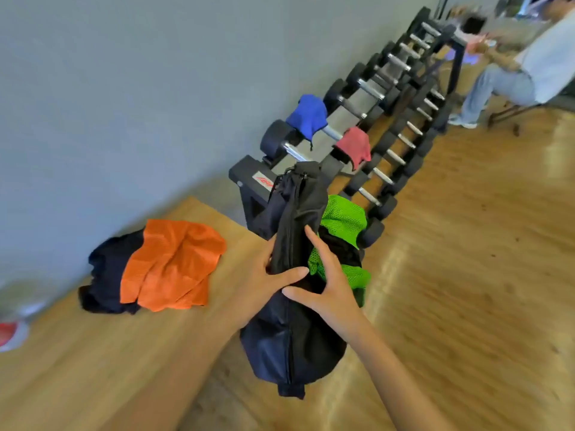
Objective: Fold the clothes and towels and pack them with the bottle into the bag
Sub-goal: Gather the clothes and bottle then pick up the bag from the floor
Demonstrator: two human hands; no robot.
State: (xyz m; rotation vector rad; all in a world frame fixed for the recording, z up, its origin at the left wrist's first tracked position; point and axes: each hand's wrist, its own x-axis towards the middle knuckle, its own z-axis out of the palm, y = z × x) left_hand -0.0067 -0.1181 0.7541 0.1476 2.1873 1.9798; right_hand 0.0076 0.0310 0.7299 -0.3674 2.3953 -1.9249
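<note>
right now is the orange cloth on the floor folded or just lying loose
Loose, not folded. The orange cloth lies spread and rumpled, with uneven edges, partly over a dark garment. Neither hand touches it.

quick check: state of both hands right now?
Left hand: grips the black bag.
Right hand: open, fingers spread, touching the bag beside the green mesh garment.
</note>
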